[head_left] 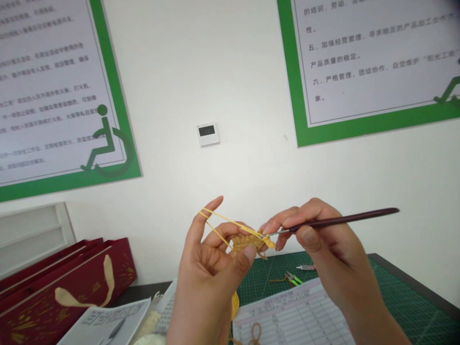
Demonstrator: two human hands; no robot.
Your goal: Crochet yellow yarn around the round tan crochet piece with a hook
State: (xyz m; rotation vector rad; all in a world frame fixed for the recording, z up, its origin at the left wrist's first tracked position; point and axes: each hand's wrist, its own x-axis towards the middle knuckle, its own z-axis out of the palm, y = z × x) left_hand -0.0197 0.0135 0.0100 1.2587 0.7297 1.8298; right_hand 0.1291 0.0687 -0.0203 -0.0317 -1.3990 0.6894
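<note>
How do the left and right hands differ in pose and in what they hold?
The left hand pinches the tan crocheted piece; the right hand grips the dark-handled hook.
The left hand's index finger is raised, yellow yarn looped over it; the right hand's fingers bend around the handle.
Both are bare.

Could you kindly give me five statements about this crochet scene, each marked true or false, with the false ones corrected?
1. The right hand holds a slender dark purple crochet hook. True.
2. The thin yellow yarn loops around a raised right finger. False: it loops around a raised finger of the left hand.
3. The small tan crocheted piece lies on the green gridded mat. False: the left hand pinches it above the table.
4. A white square wall device with a dark display is between two green-bordered posters. True.
5. The dark red bags with cream handles stand at picture right. False: they are at picture left.
</note>
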